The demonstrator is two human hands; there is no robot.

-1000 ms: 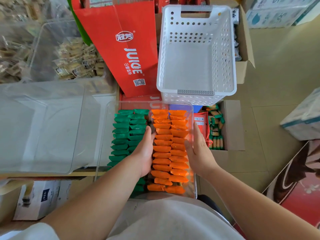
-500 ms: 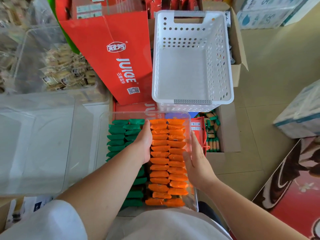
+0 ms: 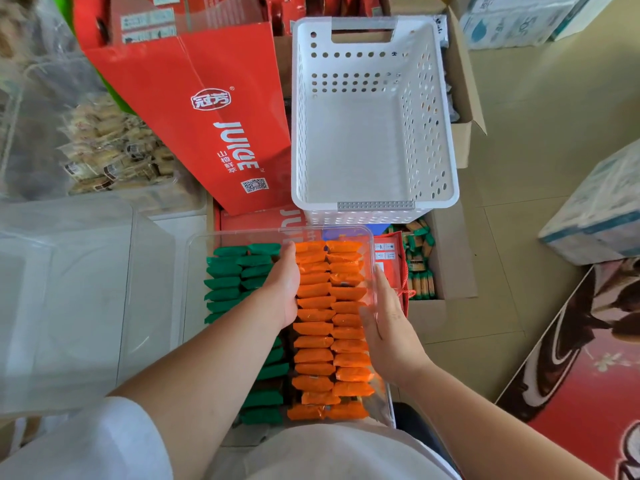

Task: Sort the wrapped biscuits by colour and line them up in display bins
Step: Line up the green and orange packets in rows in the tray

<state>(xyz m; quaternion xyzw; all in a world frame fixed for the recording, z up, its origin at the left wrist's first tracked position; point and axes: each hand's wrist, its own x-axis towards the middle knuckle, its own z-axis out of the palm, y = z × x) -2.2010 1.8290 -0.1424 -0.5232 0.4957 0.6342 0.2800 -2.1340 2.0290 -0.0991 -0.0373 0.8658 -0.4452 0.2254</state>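
A clear display bin holds wrapped biscuits in rows. The left grip, fingers straight and holding nothing, stands edge-on with green biscuits to its left and orange biscuits between it and the right grip. That grip is likewise flat, at the bin's right wall. A white perforated basket sits beyond both.

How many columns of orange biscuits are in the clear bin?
2: left column beside the left hand, right column beside the right hand; layers beneath may be hidden.
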